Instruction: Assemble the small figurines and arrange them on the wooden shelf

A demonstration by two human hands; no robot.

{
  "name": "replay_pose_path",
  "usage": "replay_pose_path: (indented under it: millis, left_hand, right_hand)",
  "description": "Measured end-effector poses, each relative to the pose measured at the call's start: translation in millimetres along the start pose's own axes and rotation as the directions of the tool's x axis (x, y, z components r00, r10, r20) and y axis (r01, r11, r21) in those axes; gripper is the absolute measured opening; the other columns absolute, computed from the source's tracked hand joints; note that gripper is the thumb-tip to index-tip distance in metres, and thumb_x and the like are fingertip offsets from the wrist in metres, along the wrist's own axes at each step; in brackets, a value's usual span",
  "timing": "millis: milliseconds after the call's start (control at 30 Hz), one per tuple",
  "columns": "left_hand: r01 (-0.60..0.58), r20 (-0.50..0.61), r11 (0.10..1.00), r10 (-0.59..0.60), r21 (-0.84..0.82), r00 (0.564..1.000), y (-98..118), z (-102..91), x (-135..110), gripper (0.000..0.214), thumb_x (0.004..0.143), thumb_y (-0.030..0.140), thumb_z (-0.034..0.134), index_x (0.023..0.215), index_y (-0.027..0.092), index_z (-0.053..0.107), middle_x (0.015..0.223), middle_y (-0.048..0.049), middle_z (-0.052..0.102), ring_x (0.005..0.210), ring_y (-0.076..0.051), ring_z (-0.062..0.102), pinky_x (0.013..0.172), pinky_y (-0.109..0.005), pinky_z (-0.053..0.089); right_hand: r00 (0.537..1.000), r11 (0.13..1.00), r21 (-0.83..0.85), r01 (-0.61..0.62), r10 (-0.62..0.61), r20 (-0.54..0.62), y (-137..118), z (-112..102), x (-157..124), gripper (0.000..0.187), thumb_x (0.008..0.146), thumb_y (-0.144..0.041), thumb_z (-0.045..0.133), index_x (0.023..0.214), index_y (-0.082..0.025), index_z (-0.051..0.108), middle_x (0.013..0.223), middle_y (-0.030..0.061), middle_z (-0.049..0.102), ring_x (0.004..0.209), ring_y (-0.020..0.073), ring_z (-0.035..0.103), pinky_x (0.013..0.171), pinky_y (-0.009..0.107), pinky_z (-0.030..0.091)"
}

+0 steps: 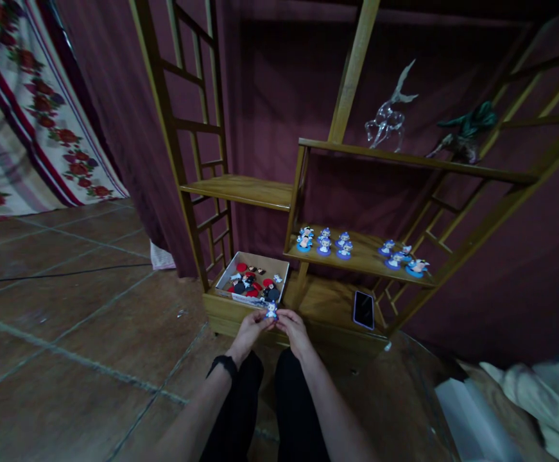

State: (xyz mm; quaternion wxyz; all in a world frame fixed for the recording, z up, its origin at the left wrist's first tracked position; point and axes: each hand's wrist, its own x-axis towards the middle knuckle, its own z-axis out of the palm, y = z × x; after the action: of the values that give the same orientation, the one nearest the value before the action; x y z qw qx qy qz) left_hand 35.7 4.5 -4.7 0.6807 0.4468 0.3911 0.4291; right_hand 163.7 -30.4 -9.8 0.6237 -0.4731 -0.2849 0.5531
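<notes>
Between my two hands is a small white and purple-blue figurine (271,310), held upright in front of the shelf's base. The fingers of my left hand (250,330) pinch it from the left, and my right hand (292,326) grips it from the right. Just beyond them, an open cardboard box (274,262) holds several red, black and white small pieces in a loose heap. Similar figurines (324,246) stand in groups on the middle shelf (366,256), some with blue bases and some with purple ones.
A phone (363,310) lies on the lower right shelf board. Higher up stand a clear glass figure (387,122) and a dark green figure (466,131). The wooden uprights (163,128) frame the shelves. Pale cloth (539,398) lies at the lower right.
</notes>
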Motion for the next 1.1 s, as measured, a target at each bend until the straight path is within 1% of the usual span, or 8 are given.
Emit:
replay_pose_path:
  millis: [67,133,400,600,700,767,933,1100]
  left_hand:
    - [0.019,0.048,1.0,-0.019,-0.007,0.999,1.1,0.4,-0.7,0.04,0.052,0.03,0.077,0.085,0.011,0.064,0.082,-0.0068,0.068,0.074,-0.016,0.063,0.075,-0.029,0.047]
    - [0.018,0.063,1.0,-0.019,0.017,0.998,1.7,0.8,-1.4,0.04,0.053,0.029,0.077,0.086,0.011,0.064,0.082,-0.0071,0.068,0.074,-0.016,0.063,0.074,-0.029,0.047]
    - [-0.115,-0.014,0.969,0.121,0.218,0.993,-4.6,2.8,1.4,0.037,0.05,0.029,0.077,0.08,0.013,0.061,0.073,-0.0036,0.066,0.068,-0.015,0.06,0.069,-0.029,0.046]
    - [-0.203,-0.032,0.923,0.225,0.325,0.974,-12.7,3.5,6.0,0.038,0.047,0.027,0.077,0.078,0.016,0.058,0.074,-0.0009,0.064,0.068,-0.014,0.058,0.068,-0.027,0.045]
    - [-0.198,0.004,0.92,0.209,0.339,0.978,-12.2,3.1,5.8,0.035,0.052,0.029,0.075,0.079,0.015,0.058,0.074,-0.0017,0.064,0.065,-0.014,0.058,0.066,-0.027,0.046]
    - [-0.183,0.007,0.926,0.191,0.331,0.982,-10.0,3.2,4.9,0.033,0.054,0.032,0.073,0.079,0.015,0.059,0.074,-0.0025,0.064,0.064,-0.013,0.058,0.063,-0.026,0.046]
    - [-0.101,-0.048,0.968,0.115,0.23,0.992,-6.2,3.3,2.9,0.03,0.058,0.039,0.069,0.072,0.014,0.059,0.064,-0.0007,0.062,0.054,-0.012,0.056,0.053,-0.024,0.046]
    - [-0.105,-0.09,0.968,0.128,0.226,0.988,-10.8,2.0,4.2,0.025,0.059,0.036,0.066,0.069,0.015,0.058,0.06,0.0002,0.061,0.051,-0.012,0.056,0.05,-0.024,0.046]
  right_hand:
    - [1.0,1.0,-0.005,0.015,-0.015,-0.011,-0.6,0.7,0.1,0.025,0.06,-0.036,0.069,0.077,-0.019,0.066,0.081,0.0026,0.067,0.075,0.0152,0.061,0.073,0.029,0.046]
    - [1.0,1.0,-0.017,0.018,-0.018,-0.015,0.1,0.6,1.3,0.026,0.059,-0.036,0.069,0.077,-0.019,0.066,0.079,0.0019,0.067,0.072,0.0146,0.06,0.072,0.028,0.046]
    - [1.0,1.0,-0.006,-0.006,0.006,0.014,0.7,-0.9,3.4,0.026,0.057,-0.034,0.069,0.077,-0.018,0.064,0.079,0.0015,0.066,0.072,0.014,0.059,0.068,0.026,0.046]
    - [0.999,0.999,-0.041,-0.03,0.029,-0.03,0.3,2.4,4.7,0.019,0.055,-0.031,0.067,0.066,-0.017,0.063,0.062,-0.0012,0.062,0.057,0.0107,0.055,0.06,0.024,0.045]
    - [0.998,0.997,-0.07,-0.015,0.011,-0.056,3.4,2.4,7.8,0.016,0.055,-0.031,0.065,0.06,-0.016,0.061,0.057,-0.002,0.059,0.054,0.0107,0.054,0.059,0.024,0.046]
    - [0.999,0.996,-0.092,0.007,-0.011,-0.047,5.9,1.9,9.6,0.018,0.055,-0.033,0.066,0.06,-0.016,0.061,0.057,-0.0017,0.06,0.055,0.0116,0.055,0.06,0.025,0.047]
    - [0.999,0.991,-0.126,0.045,-0.045,0.003,11.9,1.5,11.4,0.023,0.056,-0.036,0.067,0.066,-0.016,0.064,0.061,-0.0004,0.062,0.058,0.0144,0.057,0.062,0.029,0.049]
    - [0.993,0.984,-0.161,0.082,-0.095,-0.069,19.7,0.5,14.0,0.023,0.055,-0.038,0.069,0.063,-0.018,0.061,0.062,-0.0008,0.061,0.057,0.0151,0.059,0.059,0.03,0.049]
